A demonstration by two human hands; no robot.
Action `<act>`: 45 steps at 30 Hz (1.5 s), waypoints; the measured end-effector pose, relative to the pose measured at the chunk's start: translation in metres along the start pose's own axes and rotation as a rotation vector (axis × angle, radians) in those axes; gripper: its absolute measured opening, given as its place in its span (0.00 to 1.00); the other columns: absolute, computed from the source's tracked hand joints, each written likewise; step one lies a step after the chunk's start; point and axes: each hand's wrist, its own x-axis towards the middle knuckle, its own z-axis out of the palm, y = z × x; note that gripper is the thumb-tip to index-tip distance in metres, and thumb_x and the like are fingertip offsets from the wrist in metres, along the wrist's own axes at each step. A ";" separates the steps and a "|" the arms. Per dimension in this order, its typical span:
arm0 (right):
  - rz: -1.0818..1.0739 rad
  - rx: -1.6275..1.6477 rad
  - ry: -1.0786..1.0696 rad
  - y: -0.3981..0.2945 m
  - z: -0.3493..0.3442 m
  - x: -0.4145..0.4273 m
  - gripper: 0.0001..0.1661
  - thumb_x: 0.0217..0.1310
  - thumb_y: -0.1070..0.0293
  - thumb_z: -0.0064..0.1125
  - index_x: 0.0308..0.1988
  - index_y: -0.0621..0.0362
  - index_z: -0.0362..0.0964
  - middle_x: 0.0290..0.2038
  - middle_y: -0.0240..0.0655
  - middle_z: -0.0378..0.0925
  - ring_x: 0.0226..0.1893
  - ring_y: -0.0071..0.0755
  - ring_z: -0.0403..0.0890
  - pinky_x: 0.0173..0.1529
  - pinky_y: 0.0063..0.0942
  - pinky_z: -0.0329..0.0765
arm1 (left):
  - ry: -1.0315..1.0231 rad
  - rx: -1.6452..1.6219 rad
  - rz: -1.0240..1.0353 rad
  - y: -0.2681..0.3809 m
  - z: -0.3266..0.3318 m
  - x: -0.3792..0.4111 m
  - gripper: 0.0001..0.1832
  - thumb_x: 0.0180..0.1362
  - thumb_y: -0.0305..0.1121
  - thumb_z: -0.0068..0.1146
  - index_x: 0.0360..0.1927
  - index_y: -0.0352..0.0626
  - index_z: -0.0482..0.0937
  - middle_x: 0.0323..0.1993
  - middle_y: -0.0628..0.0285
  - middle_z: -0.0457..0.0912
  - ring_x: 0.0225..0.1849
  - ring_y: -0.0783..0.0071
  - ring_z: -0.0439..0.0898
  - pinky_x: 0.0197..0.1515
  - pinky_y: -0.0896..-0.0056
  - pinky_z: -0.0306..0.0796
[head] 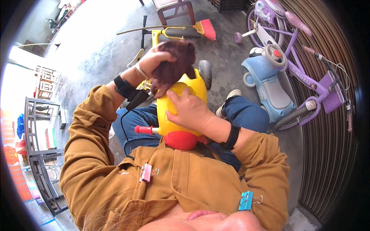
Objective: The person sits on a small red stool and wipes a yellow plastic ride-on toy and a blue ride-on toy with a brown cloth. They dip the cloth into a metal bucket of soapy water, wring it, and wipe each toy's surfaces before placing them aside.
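Observation:
My left hand (157,59) grips a bunched dark brown cloth (176,62). The cloth is slightly blurred and hangs over the far end of a yellow plastic ride-on toy (199,89). Between my knees, the toy has its red rounded end (180,140) towards my belly. A red handle grip (143,129) sticks out on its left, and a dark wheel (205,75) shows at its far right. My right hand (190,109) rests on the toy's yellow surface, thumb and fingers apart, close to the cloth's lower edge.
Beyond the toy lie a yellow balance bike (156,37) and a broom with pink bristles (208,29). A wooden stool (175,11) stands behind them. At right are a blue ride-on scooter (274,89) and a purple child's bicycle (306,78) against a ribbed shutter (321,161). A metal frame rack (43,153) stands left.

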 end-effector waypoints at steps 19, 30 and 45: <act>-0.010 0.034 0.004 -0.011 0.002 0.006 0.27 0.48 0.57 0.62 0.47 0.58 0.67 0.35 0.53 0.73 0.33 0.52 0.80 0.37 0.38 0.80 | -0.503 1.667 -0.162 -0.050 0.022 0.068 0.29 0.43 0.53 0.66 0.47 0.48 0.81 0.46 0.51 0.76 0.52 0.56 0.73 0.56 0.64 0.67; -0.019 0.028 0.028 -0.012 -0.001 0.002 0.31 0.49 0.53 0.61 0.52 0.56 0.68 0.36 0.54 0.75 0.41 0.50 0.80 0.40 0.38 0.80 | -0.132 1.610 -0.141 -0.055 -0.064 -0.008 0.22 0.41 0.36 0.65 0.43 0.44 0.82 0.39 0.53 0.80 0.43 0.56 0.79 0.48 0.64 0.73; 0.043 -0.082 0.041 0.013 -0.007 -0.010 0.38 0.50 0.49 0.59 0.56 0.60 0.63 0.38 0.60 0.72 0.38 0.56 0.79 0.40 0.40 0.79 | 0.285 1.069 0.104 -0.081 -0.044 -0.037 0.16 0.52 0.34 0.63 0.45 0.44 0.79 0.40 0.61 0.80 0.41 0.74 0.78 0.48 0.73 0.73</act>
